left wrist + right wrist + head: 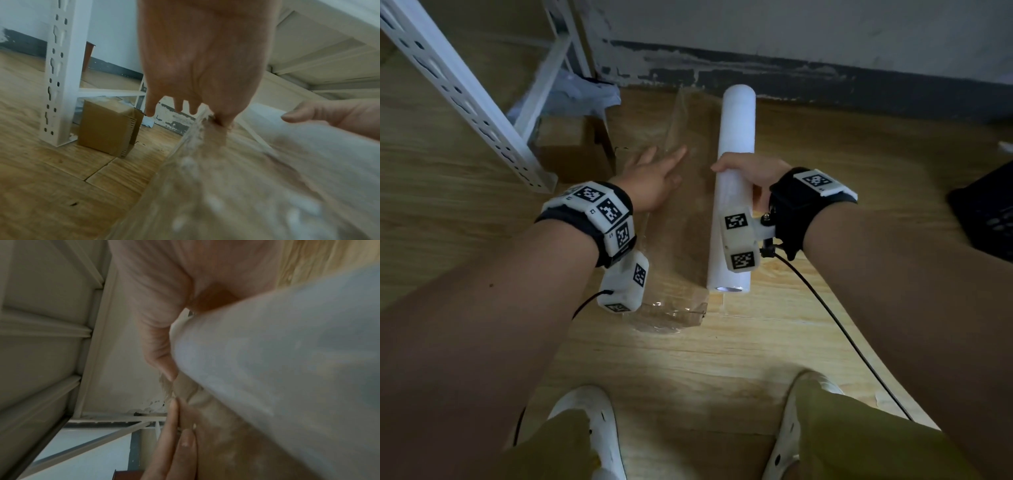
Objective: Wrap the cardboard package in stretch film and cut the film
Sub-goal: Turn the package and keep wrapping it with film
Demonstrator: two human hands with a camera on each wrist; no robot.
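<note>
The cardboard package [571, 150] [104, 128] stands on the wooden floor against the foot of a white shelf upright, left of both hands. My right hand [753, 171] [156, 321] grips the long white stretch film roll [736, 130] [308, 146] [287, 353] around its middle, above the floor. A clear sheet of film [688, 240] [205, 194] spans from the roll leftward. My left hand [654, 178] [197, 65] pinches the sheet's free edge between thumb and forefinger, its other fingers straight and pointing toward the wall. The package is apart from the film.
A perforated white shelf upright [465, 92] [61, 73] slants at the left, with crumpled plastic [585, 92] behind it. The wall's dark skirting [791, 72] runs across the back. A black crate [989, 219] sits at the right. My white shoes [592, 428] are near the bottom.
</note>
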